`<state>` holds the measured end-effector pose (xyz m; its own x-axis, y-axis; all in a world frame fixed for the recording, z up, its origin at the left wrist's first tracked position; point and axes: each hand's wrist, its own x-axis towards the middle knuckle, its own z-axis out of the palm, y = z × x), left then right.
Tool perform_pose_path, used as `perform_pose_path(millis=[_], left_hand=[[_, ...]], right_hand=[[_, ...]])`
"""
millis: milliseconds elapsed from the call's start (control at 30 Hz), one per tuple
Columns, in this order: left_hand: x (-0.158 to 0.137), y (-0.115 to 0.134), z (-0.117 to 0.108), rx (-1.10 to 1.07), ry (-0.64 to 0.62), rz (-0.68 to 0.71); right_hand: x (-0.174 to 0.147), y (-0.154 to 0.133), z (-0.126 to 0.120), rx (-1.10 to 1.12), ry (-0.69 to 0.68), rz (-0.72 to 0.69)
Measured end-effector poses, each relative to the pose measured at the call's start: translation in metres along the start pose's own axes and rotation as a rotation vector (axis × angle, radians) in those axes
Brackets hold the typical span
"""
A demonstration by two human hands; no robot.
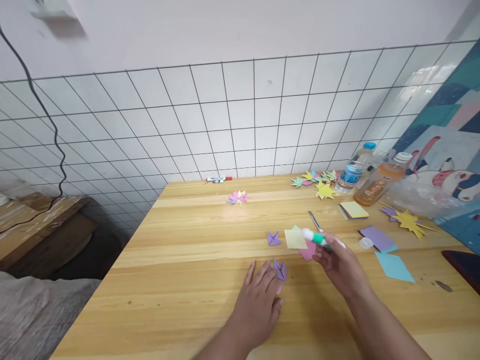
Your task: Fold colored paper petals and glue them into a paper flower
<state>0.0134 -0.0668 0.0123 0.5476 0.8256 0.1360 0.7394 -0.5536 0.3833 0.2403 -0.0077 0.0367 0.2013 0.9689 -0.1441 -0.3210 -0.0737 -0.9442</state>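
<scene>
My right hand (342,265) is closed around a glue stick (318,238), white with a green band, held tilted above the paper squares. Its white tip end points left and looks slightly blurred. Flat on the table, my left hand (258,297) has its fingers spread, with the fingertips at a folded purple paper piece (279,270). A bit of pink paper (279,289) shows beside those fingers. Farther back lies a second folded purple piece (273,239). Between the hands and the wall are a pale yellow square (294,239) and a pink square (307,252), partly overlapping.
A craft knife (315,221) lies behind the glue stick. At right are a white cap (366,243), a blue sheet (394,266), a purple sheet (378,238), a water bottle (354,170) and an orange drink bottle (380,182). Paper leaves (239,197) and a marker (219,179) lie farther back.
</scene>
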Motion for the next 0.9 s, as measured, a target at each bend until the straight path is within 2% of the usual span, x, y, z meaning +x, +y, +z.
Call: perform_pose_path(millis=[100, 167, 267, 400, 467, 533, 600, 700, 767, 900], left_hand=[[-0.001, -0.001, 0.002, 0.016, 0.019, -0.023], [-0.001, -0.001, 0.002, 0.010, 0.026, -0.043], [-0.001, -0.002, 0.003, -0.001, 0.038, -0.053], [-0.001, -0.004, 0.005, -0.016, 0.057, -0.048], [-0.001, -0.003, 0.005, -0.025, 0.066, -0.044], [0.000, -0.003, 0.004, -0.038, 0.073, -0.040], [0.000, -0.003, 0.004, -0.061, 0.068, -0.042], [0.001, -0.002, 0.003, -0.092, 0.056, -0.054], [0.002, -0.002, 0.003, -0.099, 0.051, -0.057], [0.002, -0.002, 0.004, -0.094, 0.063, -0.056]], right_hand=[[0.008, -0.015, -0.013, 0.150, -0.098, 0.192], [0.009, -0.021, -0.019, 0.118, -0.156, 0.201], [0.016, -0.025, -0.023, -0.046, -0.179, 0.086], [0.044, -0.021, -0.026, -0.437, 0.069, -0.181], [0.062, -0.017, -0.026, -0.622, 0.090, -0.326], [0.077, -0.010, -0.024, -0.831, 0.118, -0.400], [0.088, -0.001, -0.020, -1.012, 0.179, -0.406], [0.097, 0.014, -0.016, -1.254, 0.181, -0.404], [0.102, 0.022, -0.015, -1.333, 0.199, -0.403], [0.104, 0.026, -0.017, -1.358, 0.229, -0.397]])
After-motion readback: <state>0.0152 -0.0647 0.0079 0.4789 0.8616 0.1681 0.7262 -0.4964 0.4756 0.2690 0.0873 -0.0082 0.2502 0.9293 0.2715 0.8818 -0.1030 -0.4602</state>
